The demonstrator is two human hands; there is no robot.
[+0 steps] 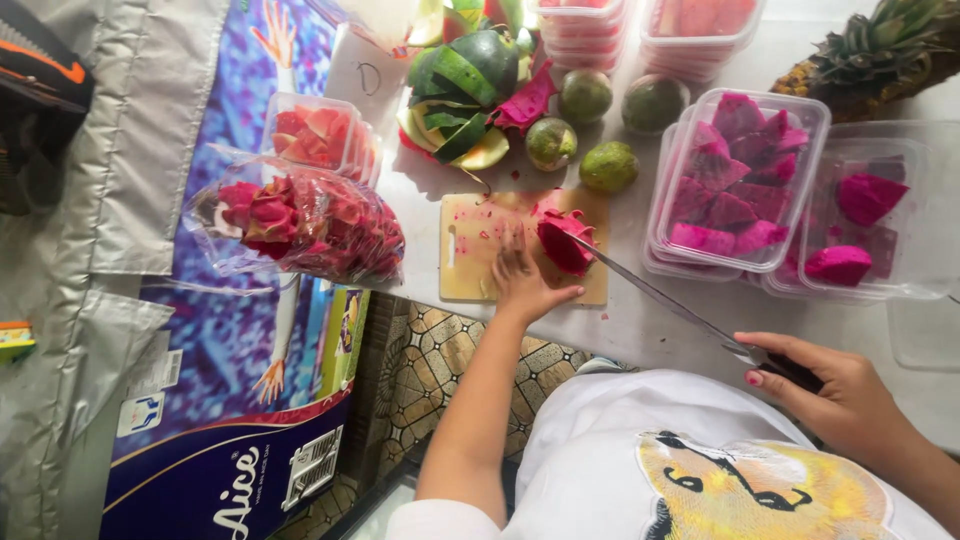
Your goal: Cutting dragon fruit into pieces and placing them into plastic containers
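Knife (665, 300) gripped by right hand (835, 390) fingers | left hand (522, 280) fingers spread, steadying dragon fruit (562, 240) on board (470, 250)

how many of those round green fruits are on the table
4. Two round green fruits sit nearer the cutting board: and. Two lie farther back: and. More may be hidden under the rind pile.

Beyond the hands, three green round fruits (585, 135) were seen beside a heap of green rind (462, 90). To the right of the hands, clear tubs of magenta fruit chunks (735, 185) were stacked, with a pineapple (880, 55) behind them. To the left, a plastic bag of pink peels (300, 220) was laid.
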